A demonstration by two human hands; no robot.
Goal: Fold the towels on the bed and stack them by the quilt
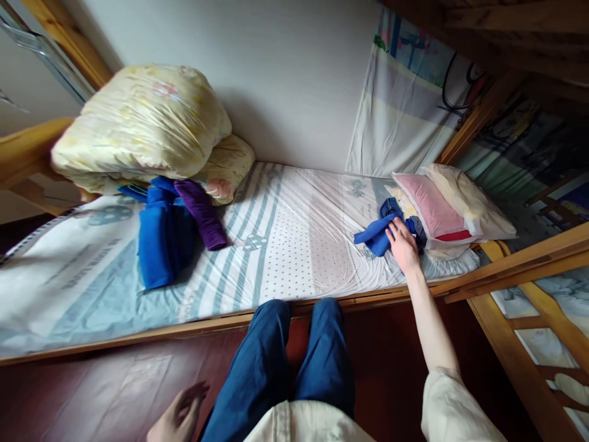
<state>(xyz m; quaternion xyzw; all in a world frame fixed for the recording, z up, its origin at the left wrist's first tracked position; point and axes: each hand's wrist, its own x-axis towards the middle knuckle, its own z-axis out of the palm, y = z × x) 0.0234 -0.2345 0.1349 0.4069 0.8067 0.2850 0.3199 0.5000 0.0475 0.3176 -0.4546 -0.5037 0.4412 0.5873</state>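
Observation:
My right hand (403,244) reaches over a small crumpled blue garment (376,236) at the right end of the bed, in front of the pillows. Its fingers are stretched out and touch the cloth; a firm hold does not show. Dark blue and grey cloth (416,230) lies beside it, partly behind the hand. My left hand (178,417) hangs low beside my left leg, off the bed. Its fingers are loosely bent and apart, with nothing visible in them. Folded blue clothes (163,242) and a purple rolled garment (201,215) lie on the left part of the mattress.
A bulky yellow quilt (151,123) is piled at the bed's left end against a wooden rail (37,144). A pink pillow (432,205) lies at the right end. Wooden bunk beams (519,261) cross on the right. My knees are close to the bed frame (211,325).

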